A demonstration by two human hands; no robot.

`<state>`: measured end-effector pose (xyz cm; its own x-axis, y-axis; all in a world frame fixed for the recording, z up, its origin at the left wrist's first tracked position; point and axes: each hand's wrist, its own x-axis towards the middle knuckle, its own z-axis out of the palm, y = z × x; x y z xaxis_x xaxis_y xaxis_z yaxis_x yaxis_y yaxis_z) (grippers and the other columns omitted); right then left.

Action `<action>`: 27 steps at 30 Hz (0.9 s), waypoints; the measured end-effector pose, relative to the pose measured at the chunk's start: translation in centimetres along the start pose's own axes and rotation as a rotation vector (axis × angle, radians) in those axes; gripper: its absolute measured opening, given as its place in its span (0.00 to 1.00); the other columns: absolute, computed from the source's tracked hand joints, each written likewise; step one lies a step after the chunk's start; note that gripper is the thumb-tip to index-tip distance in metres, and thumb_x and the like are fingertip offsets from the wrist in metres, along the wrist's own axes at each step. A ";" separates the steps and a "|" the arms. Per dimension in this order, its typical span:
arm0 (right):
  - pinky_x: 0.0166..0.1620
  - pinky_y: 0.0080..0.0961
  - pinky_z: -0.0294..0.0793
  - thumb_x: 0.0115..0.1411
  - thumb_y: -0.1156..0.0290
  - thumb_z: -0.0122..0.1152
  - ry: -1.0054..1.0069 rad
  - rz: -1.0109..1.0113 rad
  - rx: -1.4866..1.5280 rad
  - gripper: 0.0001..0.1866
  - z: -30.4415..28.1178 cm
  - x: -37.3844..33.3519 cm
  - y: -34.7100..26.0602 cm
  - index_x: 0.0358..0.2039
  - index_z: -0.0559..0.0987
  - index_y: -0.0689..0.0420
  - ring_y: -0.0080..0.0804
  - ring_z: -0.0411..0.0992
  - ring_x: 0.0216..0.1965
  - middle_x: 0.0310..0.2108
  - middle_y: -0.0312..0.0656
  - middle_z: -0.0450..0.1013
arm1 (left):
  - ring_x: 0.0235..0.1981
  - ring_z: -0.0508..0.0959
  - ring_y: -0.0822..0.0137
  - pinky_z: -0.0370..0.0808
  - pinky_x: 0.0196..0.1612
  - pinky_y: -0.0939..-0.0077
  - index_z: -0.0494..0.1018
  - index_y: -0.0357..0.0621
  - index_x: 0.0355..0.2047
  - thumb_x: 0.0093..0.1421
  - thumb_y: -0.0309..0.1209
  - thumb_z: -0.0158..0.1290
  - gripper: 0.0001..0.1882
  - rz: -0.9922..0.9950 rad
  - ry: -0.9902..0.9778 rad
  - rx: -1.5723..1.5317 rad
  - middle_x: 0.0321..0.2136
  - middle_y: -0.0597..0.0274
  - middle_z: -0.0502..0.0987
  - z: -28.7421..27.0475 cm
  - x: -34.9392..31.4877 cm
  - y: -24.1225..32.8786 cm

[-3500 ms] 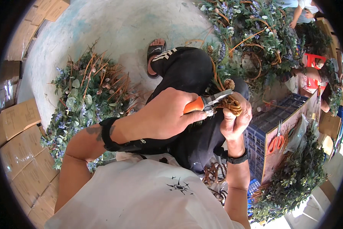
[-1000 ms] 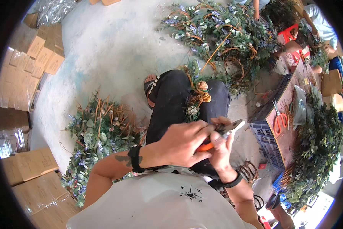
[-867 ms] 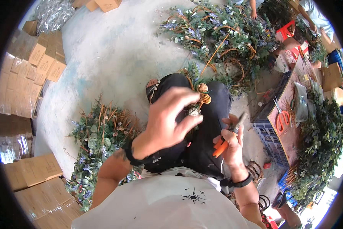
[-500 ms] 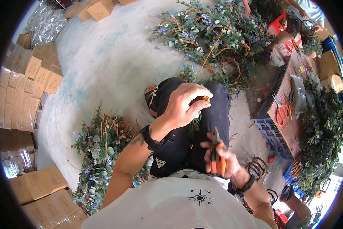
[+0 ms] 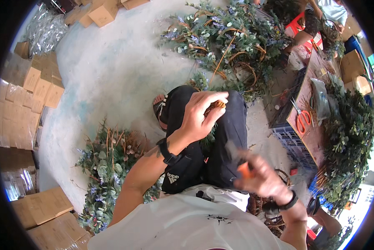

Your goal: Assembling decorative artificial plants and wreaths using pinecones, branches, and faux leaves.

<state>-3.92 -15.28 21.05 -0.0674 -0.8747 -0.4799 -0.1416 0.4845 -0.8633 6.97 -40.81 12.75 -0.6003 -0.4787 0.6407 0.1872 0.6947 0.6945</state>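
My left hand (image 5: pixel 200 114) is above my knees, its fingers and thumb wrapped round a brown twig bundle (image 5: pixel 218 105). Green sprigs (image 5: pixel 207 143) show below the palm, between my legs; whether they join the bundle is hidden. Lower and to the right, my right hand (image 5: pixel 259 173) is smeared by motion. It grips the pliers, whose orange handle (image 5: pixel 246 170) shows at the fingers while the metal jaws blur toward my thigh. The two hands are apart.
A leafy garland heap (image 5: pixel 224 37) with twig rings lies ahead. More greenery (image 5: pixel 105 166) is at my left. A crate-supported board (image 5: pixel 309 102) on the right bears orange scissors (image 5: pixel 303 121). Cartons (image 5: pixel 41 204) line the left; another person's arm (image 5: pixel 303 37) is at far right.
The right hand has shifted slightly right and turned, tipping the pliers, which were sharp and upright before. My left hand keeps its hold on the twig bundle, almost in place.
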 end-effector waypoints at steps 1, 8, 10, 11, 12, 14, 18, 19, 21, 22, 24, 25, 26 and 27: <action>0.47 0.28 0.75 0.48 0.76 0.77 0.255 -0.306 -0.255 0.46 -1.2 1.3 -0.4 0.68 0.67 0.56 0.34 0.74 0.46 0.52 0.43 0.72 | 0.42 0.82 0.57 0.74 0.50 0.66 0.80 0.41 0.40 0.59 0.26 0.60 0.09 0.013 -0.011 -0.004 0.39 0.58 0.83 -0.1 0.3 0.6; 0.42 0.45 0.81 0.47 0.71 0.70 0.479 -0.466 -0.890 0.38 -3.7 8.2 -4.1 0.62 0.73 0.51 0.53 0.78 0.42 0.46 0.51 0.77 | 0.41 0.81 0.51 0.73 0.51 0.61 0.80 0.43 0.44 0.56 0.25 0.62 0.14 -0.007 -0.077 -0.023 0.38 0.56 0.83 -0.4 0.2 0.0; 0.42 0.44 0.81 0.47 0.70 0.69 0.602 -0.648 -0.681 0.36 -3.4 8.2 -4.7 0.60 0.74 0.50 0.53 0.79 0.42 0.45 0.46 0.77 | 0.41 0.81 0.50 0.74 0.49 0.60 0.79 0.42 0.42 0.55 0.23 0.61 0.13 -0.020 -0.068 0.067 0.37 0.54 0.83 -1.2 -0.2 -0.5; 0.41 0.44 0.82 0.47 0.70 0.69 0.672 -0.829 -0.658 0.34 -3.5 9.6 -3.9 0.59 0.75 0.50 0.52 0.79 0.42 0.45 0.45 0.77 | 0.41 0.81 0.50 0.74 0.49 0.59 0.79 0.41 0.41 0.55 0.23 0.60 0.12 -0.025 -0.060 0.054 0.37 0.54 0.83 -1.0 -0.1 -0.5; 0.40 0.44 0.82 0.48 0.70 0.69 0.725 -1.008 -0.631 0.33 -3.2 10.1 -4.3 0.58 0.76 0.50 0.52 0.79 0.42 0.45 0.45 0.78 | 0.40 0.81 0.49 0.74 0.48 0.59 0.79 0.41 0.41 0.55 0.22 0.60 0.12 -0.043 -0.050 0.043 0.37 0.53 0.83 -0.9 -0.3 0.2; 0.38 0.43 0.81 0.49 0.71 0.68 0.405 -0.595 -0.821 0.23 -2.7 9.9 -5.4 0.49 0.80 0.51 0.49 0.79 0.40 0.40 0.45 0.78 | 0.39 0.80 0.48 0.74 0.47 0.59 0.78 0.41 0.38 0.55 0.23 0.59 0.09 0.048 -0.028 0.011 0.36 0.53 0.82 -0.5 -0.4 -1.0; 0.40 0.44 0.81 0.49 0.71 0.68 0.493 -0.669 -0.702 0.30 -4.6 10.0 -5.0 0.56 0.78 0.51 0.52 0.79 0.40 0.43 0.48 0.78 | 0.38 0.80 0.49 0.74 0.47 0.59 0.77 0.41 0.37 0.56 0.24 0.59 0.08 -0.039 -0.066 0.034 0.35 0.54 0.81 -0.7 -0.5 -0.2; 0.43 0.42 0.82 0.48 0.71 0.69 0.403 -0.639 -0.762 0.34 -4.7 9.8 -5.0 0.60 0.76 0.52 0.54 0.79 0.42 0.48 0.50 0.79 | 0.38 0.80 0.49 0.73 0.47 0.59 0.77 0.41 0.38 0.57 0.25 0.59 0.08 -0.058 -0.075 0.033 0.35 0.55 0.81 -0.5 -0.4 -0.1; 0.49 0.42 0.81 0.49 0.70 0.68 0.378 -0.481 -0.715 0.34 -4.1 9.6 -5.6 0.60 0.75 0.54 0.53 0.78 0.47 0.50 0.50 0.78 | 0.39 0.80 0.49 0.73 0.48 0.59 0.77 0.41 0.39 0.57 0.25 0.59 0.09 -0.031 -0.072 0.044 0.36 0.55 0.82 -0.8 -0.3 -0.5; 0.49 0.43 0.80 0.50 0.70 0.66 0.402 -0.474 -0.675 0.33 -4.9 9.2 -4.8 0.60 0.75 0.52 0.51 0.78 0.48 0.49 0.47 0.78 | 0.40 0.80 0.50 0.73 0.48 0.59 0.77 0.41 0.40 0.58 0.26 0.59 0.09 -0.015 -0.065 0.063 0.37 0.55 0.82 -0.8 -0.3 -0.8; 0.54 0.42 0.78 0.49 0.70 0.68 0.623 -0.454 -0.391 0.35 -7.4 7.4 -1.0 0.61 0.74 0.51 0.51 0.77 0.50 0.51 0.48 0.77 | 0.43 0.80 0.51 0.74 0.51 0.60 0.78 0.42 0.42 0.59 0.26 0.59 0.11 0.015 -0.135 0.063 0.41 0.54 0.83 -1.2 0.4 -0.2; 0.55 0.41 0.77 0.49 0.70 0.68 0.763 -0.397 -0.359 0.35 -8.9 6.3 1.9 0.61 0.74 0.51 0.50 0.77 0.52 0.52 0.48 0.77 | 0.44 0.80 0.53 0.75 0.51 0.62 0.78 0.40 0.43 0.58 0.24 0.58 0.12 0.009 -0.113 0.081 0.42 0.54 0.83 -1.4 0.4 0.0; 0.57 0.40 0.77 0.49 0.71 0.69 0.893 -0.339 -0.322 0.35 -10.6 4.8 4.7 0.61 0.75 0.50 0.48 0.77 0.53 0.53 0.48 0.77 | 0.45 0.80 0.54 0.75 0.52 0.64 0.78 0.39 0.44 0.58 0.22 0.56 0.13 -0.004 -0.089 0.106 0.44 0.53 0.83 -1.9 0.2 0.1; 0.56 0.40 0.76 0.50 0.71 0.68 0.999 -0.178 -0.491 0.35 -12.5 2.6 6.9 0.61 0.75 0.50 0.48 0.76 0.54 0.53 0.49 0.77 | 0.46 0.81 0.56 0.76 0.53 0.65 0.79 0.39 0.45 0.57 0.22 0.58 0.14 -0.060 -0.091 0.114 0.45 0.53 0.83 -2.5 -0.2 0.1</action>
<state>-17.40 -14.31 15.78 -0.7365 -0.6534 0.1752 -0.5869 0.4883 -0.6458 9.08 -41.97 13.52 -0.6764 -0.4744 0.5634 0.0623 0.7253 0.6856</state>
